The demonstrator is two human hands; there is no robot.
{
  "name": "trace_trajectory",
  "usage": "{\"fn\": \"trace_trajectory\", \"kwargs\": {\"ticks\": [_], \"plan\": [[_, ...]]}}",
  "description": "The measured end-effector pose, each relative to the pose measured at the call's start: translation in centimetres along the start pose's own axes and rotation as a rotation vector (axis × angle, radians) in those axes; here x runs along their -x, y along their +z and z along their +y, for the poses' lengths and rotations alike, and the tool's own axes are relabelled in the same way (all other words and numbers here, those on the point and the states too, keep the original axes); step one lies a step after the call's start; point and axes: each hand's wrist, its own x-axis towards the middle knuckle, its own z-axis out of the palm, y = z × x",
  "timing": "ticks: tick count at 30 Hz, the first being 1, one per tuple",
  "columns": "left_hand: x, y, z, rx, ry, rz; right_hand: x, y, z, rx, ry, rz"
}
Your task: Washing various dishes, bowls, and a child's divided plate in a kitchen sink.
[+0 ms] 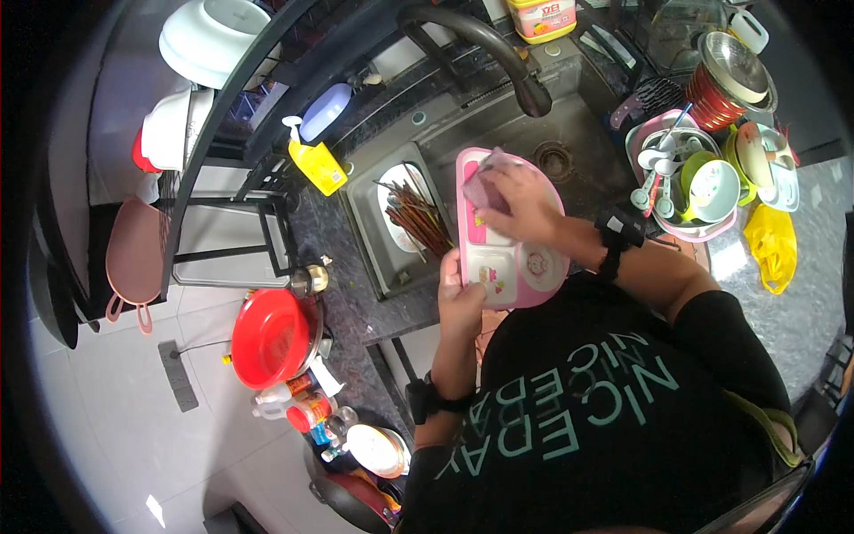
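Note:
A pink and white divided children's plate [544,297], printed with small pictures, is held tilted over the front edge of the sink. My left hand [462,294] grips its lower left rim, the thumb lying on the inner face. On the plate's upper compartment my right hand [517,200] presses a greyish-purple cloth [482,190], slightly blurred. Behind the plate is the large sink basin [580,127] with its round drain [554,160]. A black faucet [530,93] arches over that basin. To the left, the smaller basin [370,233] holds an oval dish [393,193] and a bundle of brown chopsticks [420,223].
At right, a pink basin [707,233] carries bowls and spoons beside stacked metal bowls [717,100] and a yellow plastic bag [770,247]. A yellow bottle [320,167] stands left of the sink. A red basin [270,340], jars and a black rack [220,257] line the left counter.

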Motion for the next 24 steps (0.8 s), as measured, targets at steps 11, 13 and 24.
{"fn": "trace_trajectory", "kwargs": {"ticks": [11,13,24], "plan": [[0.1,-1.3,1.0,0.108,0.020,0.074,0.0,-2.2,1.4,-0.042,-0.352,-0.315],[0.8,-1.3,1.7,0.081,-0.037,0.062,-1.0,-3.2,4.0,0.165,-0.264,-0.379],[-1.3,-0.5,1.3,-0.102,0.094,-0.022,-5.8,4.9,1.1,-0.170,-0.027,0.210]]}}
